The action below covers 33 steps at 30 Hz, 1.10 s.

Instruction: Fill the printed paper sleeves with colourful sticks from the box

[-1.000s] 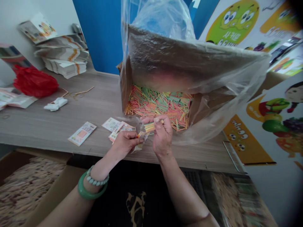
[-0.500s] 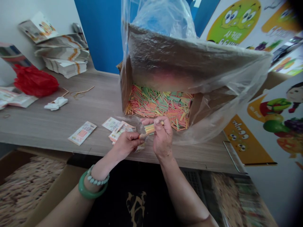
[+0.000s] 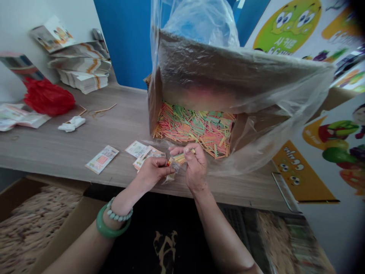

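Note:
My left hand (image 3: 152, 173) pinches a small clear plastic packet (image 3: 176, 166) with a red and yellow patch near the fingertips. My right hand (image 3: 196, 167) is closed round a bundle of thin, mostly yellow sticks (image 3: 182, 157). The ends of the bundle point left, at the mouth of the packet; whether they are inside it I cannot tell. Just beyond the hands stands a box (image 3: 199, 72) lined with clear plastic, tipped towards me. Loose pink, green and yellow sticks (image 3: 194, 125) cover its bottom.
Printed packets (image 3: 144, 154) lie left of my hands, and another printed packet (image 3: 102, 159) farther left. A crumpled white tissue (image 3: 72, 124), a red plastic bag (image 3: 51, 97) and stacked printed cards (image 3: 82, 68) occupy the table's left side. Below its edge is an open carton (image 3: 68, 224).
The packet at my left fingertips has turned slightly and shows more of its red and yellow patch. My right hand keeps its hold on the sticks. The whole view has shifted a little.

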Available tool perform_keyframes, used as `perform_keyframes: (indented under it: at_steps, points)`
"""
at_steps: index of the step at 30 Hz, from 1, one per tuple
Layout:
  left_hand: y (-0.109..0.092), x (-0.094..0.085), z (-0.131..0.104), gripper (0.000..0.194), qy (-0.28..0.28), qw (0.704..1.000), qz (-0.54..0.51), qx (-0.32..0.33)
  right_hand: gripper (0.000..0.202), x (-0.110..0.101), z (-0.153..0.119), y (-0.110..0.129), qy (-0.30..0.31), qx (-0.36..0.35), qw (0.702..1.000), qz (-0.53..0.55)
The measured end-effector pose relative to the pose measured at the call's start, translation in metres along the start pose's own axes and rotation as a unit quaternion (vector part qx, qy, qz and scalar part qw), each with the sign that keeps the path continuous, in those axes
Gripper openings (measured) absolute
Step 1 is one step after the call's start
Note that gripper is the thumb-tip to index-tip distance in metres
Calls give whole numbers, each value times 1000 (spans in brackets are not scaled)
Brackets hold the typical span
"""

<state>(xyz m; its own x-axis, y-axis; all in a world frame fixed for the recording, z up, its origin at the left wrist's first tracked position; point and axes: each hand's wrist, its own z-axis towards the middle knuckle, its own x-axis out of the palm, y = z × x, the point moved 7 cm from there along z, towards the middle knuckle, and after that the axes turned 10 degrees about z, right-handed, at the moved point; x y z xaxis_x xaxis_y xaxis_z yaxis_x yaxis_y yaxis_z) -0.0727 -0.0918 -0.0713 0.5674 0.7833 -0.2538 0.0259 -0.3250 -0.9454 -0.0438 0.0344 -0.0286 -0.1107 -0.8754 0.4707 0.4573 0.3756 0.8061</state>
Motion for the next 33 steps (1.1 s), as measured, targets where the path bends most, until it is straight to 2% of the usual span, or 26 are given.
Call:
perform_keyframes:
  at_steps: [4, 8, 10, 14, 15, 17, 20, 23, 26, 28, 30, 33]
  points:
    - [0, -1, 2, 35, 5, 1000, -1, 12, 14, -2, -2, -12, 40, 66, 997, -30]
    - [-12, 1, 11, 42, -13, 994, -9, 107, 19, -2, 2, -21, 81, 100, 990, -61]
    - [-15, 2, 17, 41, -32, 990, -41, 130, 22, -5, 7, -22, 91, 103, 986, -97]
    - [-2, 6, 31, 31, -37, 976, -212, 43, 36, -12, 13, -17, 148, 118, 963, -193]
    - [1, 7, 33, 32, -34, 967, -250, 25, 41, -17, 14, -14, 142, 118, 963, -198]
    - [4, 9, 34, 34, -21, 955, -295, 9, 41, -30, 13, -10, 92, 115, 970, -195]
    - [5, 10, 32, 35, -14, 947, -322, 11, 23, -45, 5, -22, 29, 153, 967, -199]
    - [3, 12, 27, 37, -10, 943, -331, 21, 23, -47, -5, -38, -5, 185, 966, -179]
    - [-2, 12, 18, 36, -15, 954, -295, 43, 25, -41, -12, -38, -36, 155, 966, -203]
    - [-4, 5, 10, 29, -44, 966, -249, 56, 28, -28, -17, -37, -7, 148, 961, -234]
    - [-4, -11, 0, 23, -88, 972, -208, 65, 29, -12, -21, -41, 50, 160, 958, -234]
    - [-1, -54, -22, 17, -190, 962, -184, 65, 25, 6, -27, -53, 118, 193, 949, -219]
